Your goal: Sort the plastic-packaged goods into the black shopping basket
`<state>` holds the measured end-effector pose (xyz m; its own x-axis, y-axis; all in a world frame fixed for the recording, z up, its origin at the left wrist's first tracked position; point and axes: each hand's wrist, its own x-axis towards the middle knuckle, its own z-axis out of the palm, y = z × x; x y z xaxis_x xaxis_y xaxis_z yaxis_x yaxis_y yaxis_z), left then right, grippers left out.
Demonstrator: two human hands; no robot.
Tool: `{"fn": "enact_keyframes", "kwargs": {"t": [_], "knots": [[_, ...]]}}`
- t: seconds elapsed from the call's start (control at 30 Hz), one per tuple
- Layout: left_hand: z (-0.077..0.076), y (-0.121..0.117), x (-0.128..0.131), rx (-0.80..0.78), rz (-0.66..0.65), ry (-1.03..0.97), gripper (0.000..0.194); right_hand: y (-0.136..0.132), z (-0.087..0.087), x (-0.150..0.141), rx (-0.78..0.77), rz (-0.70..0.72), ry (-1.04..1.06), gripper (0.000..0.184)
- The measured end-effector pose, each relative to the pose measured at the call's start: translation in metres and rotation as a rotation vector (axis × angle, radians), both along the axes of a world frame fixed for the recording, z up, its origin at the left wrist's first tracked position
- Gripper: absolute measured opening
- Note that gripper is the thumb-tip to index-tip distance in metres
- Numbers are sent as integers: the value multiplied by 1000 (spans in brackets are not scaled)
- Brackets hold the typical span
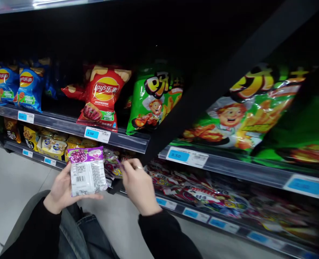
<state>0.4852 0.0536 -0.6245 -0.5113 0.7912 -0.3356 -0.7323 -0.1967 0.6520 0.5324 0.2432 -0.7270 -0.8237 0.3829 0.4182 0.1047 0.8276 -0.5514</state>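
Note:
My left hand [60, 190] is closed on a small purple-and-white candy packet [87, 174]. Grapes are printed along its top, and the side with the barcode and small print faces me. Just to the right, my right hand [137, 183], with a ring on one finger, pinches the edge of another shiny candy bag [113, 167] at the lower shelf. That bag is purple with bold lettering, and the left packet partly covers it. The fingertips of my right hand are partly hidden behind its back.
Blue chip bags [28, 88], a red chip bag [104, 97] and green snack bags [156, 100] stand on the upper shelf. Below lie boxed snacks [51, 145] and several candy bags [202, 194]. A dark diagonal post [202, 93] crosses in front, and price tags [97, 134] line the shelf edges.

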Motion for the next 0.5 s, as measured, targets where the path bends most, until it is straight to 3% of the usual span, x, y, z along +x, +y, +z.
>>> {"fn": "enact_keyframes", "kwargs": {"t": [0.1,0.2,0.33,0.5], "knots": [[1,5,6,29,-41,7,73,21,-4,36,-289,21,85,23],[-2,9,17,58,-81,-50,71,37,-16,72,-566,38,-6,28],[-14,18,35,170,-123,-118,72,36,-34,107,-956,82,-90,36],[-28,30,53,89,-182,-190,82,33,-38,114,-1143,180,-82,36]]}}
